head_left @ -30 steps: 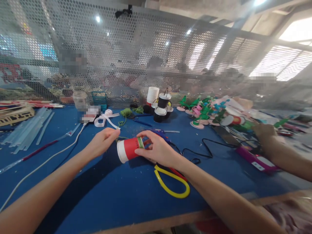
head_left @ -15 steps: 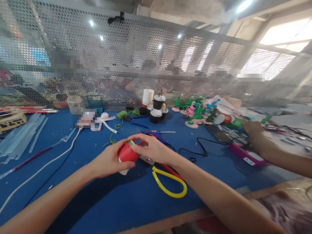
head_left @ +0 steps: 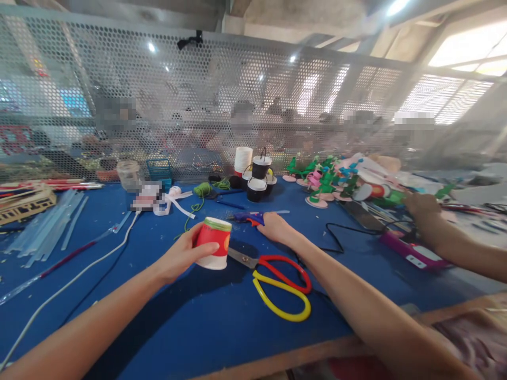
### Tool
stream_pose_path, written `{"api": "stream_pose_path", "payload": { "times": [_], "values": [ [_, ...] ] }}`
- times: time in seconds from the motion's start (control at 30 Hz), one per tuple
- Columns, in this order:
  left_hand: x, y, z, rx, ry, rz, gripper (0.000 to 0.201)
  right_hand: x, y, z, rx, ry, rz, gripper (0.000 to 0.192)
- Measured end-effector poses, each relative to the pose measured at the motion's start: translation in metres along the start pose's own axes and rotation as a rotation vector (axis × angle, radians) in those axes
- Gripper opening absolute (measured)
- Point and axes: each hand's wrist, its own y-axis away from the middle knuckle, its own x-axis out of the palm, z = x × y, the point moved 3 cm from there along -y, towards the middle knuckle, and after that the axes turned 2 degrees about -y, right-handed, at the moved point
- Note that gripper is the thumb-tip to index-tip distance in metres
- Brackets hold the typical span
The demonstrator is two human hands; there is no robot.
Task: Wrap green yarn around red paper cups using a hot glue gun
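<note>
head view, middle: my left hand [head_left: 182,255] held a likely light, bendy cup [head_left: 211,244], best hugged midway; right hand [head_left: 276,228] gripped a glue gun [head_left: 251,217].

Strong daylight glares through the large, washed-out white window [head_left: 463,50] at upper right; a long white ceiling lamp [head_left: 397,7] shines nearby. A soft, dark shadow crosses the flat blue tabletop [head_left: 237,327]. Beyond the grey perforated metal screen [head_left: 178,68], the background is hazy, with pixelated patches. Edges look stretched.

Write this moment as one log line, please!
left hand: holding cup; right hand: on glue gun; scissors: on table, partly behind cup
</note>
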Motion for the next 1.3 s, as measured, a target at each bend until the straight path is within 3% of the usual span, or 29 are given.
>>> {"api": "stream_pose_path", "payload": {
  "times": [0.13,0.2,0.27,0.33,0.4,0.6,0.83,1.07,1.3],
  "values": [
    [-0.001,-0.004,0.000,-0.023,0.075,-0.024,0.052,-0.011,0.003,0.003,0.009,-0.168,-0.065,0.028],
    [-0.004,-0.005,0.002,-0.033,0.133,-0.107,0.054,-0.025,0.010,0.010,-0.025,-0.265,-0.101,0.035],
    [-0.008,-0.005,0.006,-0.025,0.210,-0.215,0.058,-0.038,0.021,0.020,-0.084,-0.386,-0.099,0.031],
    [-0.010,-0.005,0.011,-0.011,0.273,-0.298,0.059,-0.046,0.035,0.031,-0.141,-0.681,-0.048,0.026],
    [-0.012,-0.004,0.015,-0.007,0.309,-0.339,0.057,-0.048,0.051,0.041,-0.183,-0.771,-0.017,0.030],
    [-0.013,-0.004,0.022,-0.026,0.292,-0.364,0.056,-0.030,0.081,0.058,-0.139,-0.812,0.010,0.023],
    [-0.011,-0.002,0.025,0.009,0.360,-0.277,0.050,-0.025,0.085,0.057,-0.099,-0.768,-0.078,0.028],
    [-0.009,-0.002,0.028,0.005,0.330,-0.293,0.049,-0.019,0.086,0.055,0.027,-0.756,-0.054,0.027],
    [-0.007,-0.004,0.029,0.028,0.298,-0.284,0.047,-0.016,0.087,0.054,-0.097,-0.646,-0.105,0.031]
  ]
}}
